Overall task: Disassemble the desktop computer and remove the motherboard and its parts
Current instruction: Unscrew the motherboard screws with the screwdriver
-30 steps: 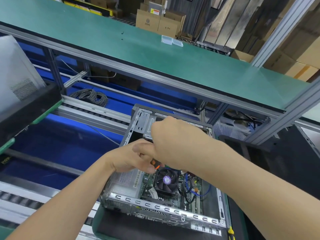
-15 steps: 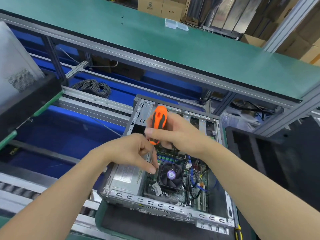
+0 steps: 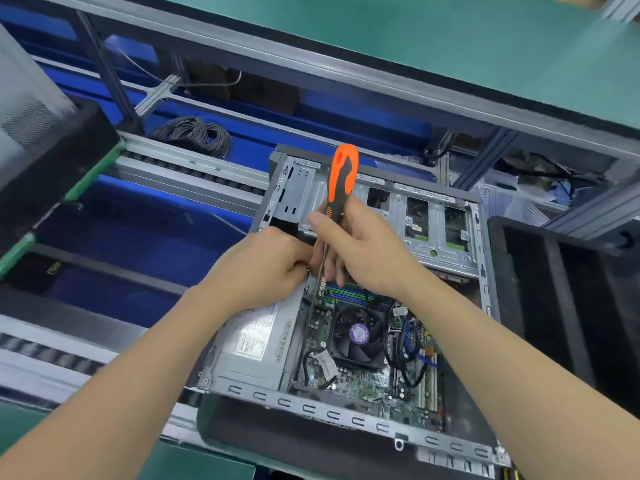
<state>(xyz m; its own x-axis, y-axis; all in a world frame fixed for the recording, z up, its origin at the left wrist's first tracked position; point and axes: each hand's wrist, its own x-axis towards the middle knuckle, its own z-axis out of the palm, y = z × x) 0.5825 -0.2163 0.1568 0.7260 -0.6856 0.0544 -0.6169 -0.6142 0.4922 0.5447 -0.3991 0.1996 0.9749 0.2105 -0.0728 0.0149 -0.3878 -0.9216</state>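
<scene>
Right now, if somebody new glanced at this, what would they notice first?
The bright orange and black screwdriver sticks up mid-picture, its handle gripped by the right hand, with the left hand curled close beside its shaft. Under both hands lies the open computer case. Inside it, the black CPU fan with a purple label sits on the green motherboard, beside the silver power supply.

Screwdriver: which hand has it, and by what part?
The right hand grips the screwdriver by the lower end of its handle. The left hand curls beside the shaft; its hold cannot be told.
</scene>
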